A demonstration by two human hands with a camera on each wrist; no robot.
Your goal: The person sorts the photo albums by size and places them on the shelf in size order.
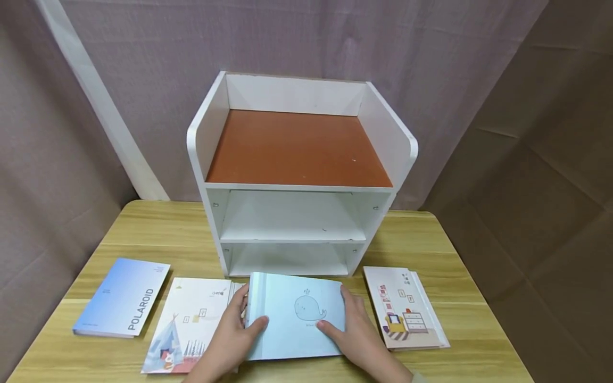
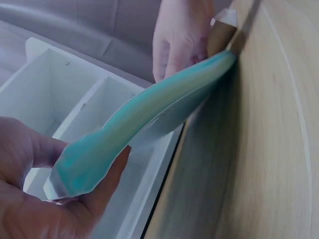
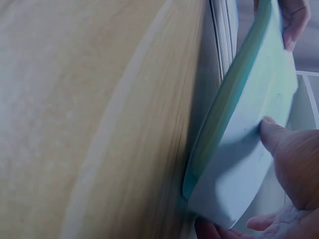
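Note:
Both hands hold a light blue book [image 1: 287, 314] with a whale drawing on its cover, in front of a white shelf unit [image 1: 292, 240]. My left hand [image 1: 239, 324] grips the spine end, thumb on the cover and fingers beneath. At the other end my right hand [image 1: 354, 330] holds the edge, its thumb on the cover near the whale. In the left wrist view the book [image 2: 144, 114] is seen edge-on, tilted above the table. Its cover [image 3: 249, 139] shows in the right wrist view with the right thumb [image 3: 271, 134] on it.
Left of the hands lie a blue POLAROID book [image 1: 122, 298] and a white book with a tent picture [image 1: 191, 314], partly covered by the left hand. A book with a furniture picture [image 1: 402, 308] lies to the right. All rest on the wooden table [image 1: 431, 250]; curtains [image 1: 297, 37] hang behind.

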